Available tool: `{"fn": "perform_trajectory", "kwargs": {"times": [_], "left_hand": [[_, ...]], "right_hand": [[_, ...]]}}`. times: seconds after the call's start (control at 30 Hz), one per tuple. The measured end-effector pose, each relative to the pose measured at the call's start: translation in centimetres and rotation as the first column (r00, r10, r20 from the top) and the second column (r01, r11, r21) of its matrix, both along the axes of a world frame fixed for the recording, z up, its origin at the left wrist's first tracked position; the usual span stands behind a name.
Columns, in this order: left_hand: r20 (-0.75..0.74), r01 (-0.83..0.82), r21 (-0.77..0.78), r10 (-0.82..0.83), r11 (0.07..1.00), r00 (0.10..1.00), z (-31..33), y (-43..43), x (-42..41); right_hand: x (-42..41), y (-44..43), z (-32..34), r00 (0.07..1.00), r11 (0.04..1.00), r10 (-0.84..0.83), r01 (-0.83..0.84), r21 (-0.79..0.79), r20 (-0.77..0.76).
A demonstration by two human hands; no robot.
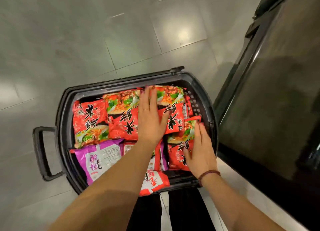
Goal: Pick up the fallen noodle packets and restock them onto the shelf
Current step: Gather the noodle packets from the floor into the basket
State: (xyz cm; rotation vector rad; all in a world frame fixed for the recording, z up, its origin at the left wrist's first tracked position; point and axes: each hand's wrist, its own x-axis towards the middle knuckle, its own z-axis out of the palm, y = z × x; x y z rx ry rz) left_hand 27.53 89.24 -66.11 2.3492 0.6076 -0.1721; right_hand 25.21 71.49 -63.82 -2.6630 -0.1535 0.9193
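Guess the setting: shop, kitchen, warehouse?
Probably a shop aisle. A black shopping basket is packed with retail noodle packets, many of them alike. It stands on a tiled floor beside a dark, glossy cabinet.

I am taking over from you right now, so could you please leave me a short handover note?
Left hand: open, flat on the red packets in the middle of the basket.
Right hand: open, flat on a red packet by the basket's right wall.
A purple packet lies at the near left.
Done: many packets sit in the basket.
Left: none is gripped yet; all must go to the shelf, not clearly in view.
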Motion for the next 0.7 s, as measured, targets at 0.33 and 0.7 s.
{"fn": "perform_trajectory", "kwargs": {"times": [0.33,0.7], "left_hand": [[-0.369,0.616,0.315,-0.505,0.723,0.781,-2.5,1.1,-0.2],[-0.167,0.474,0.340,-0.444,0.812,0.880,7.6,2.2,-4.3]], "right_hand": [[-0.7,-0.3,-4.0,0.917,0.894,0.385,-0.343,-0.287,0.103],[0.5,1.2,6.0,0.943,0.976,0.216,-0.207,-0.061,0.254]]}}
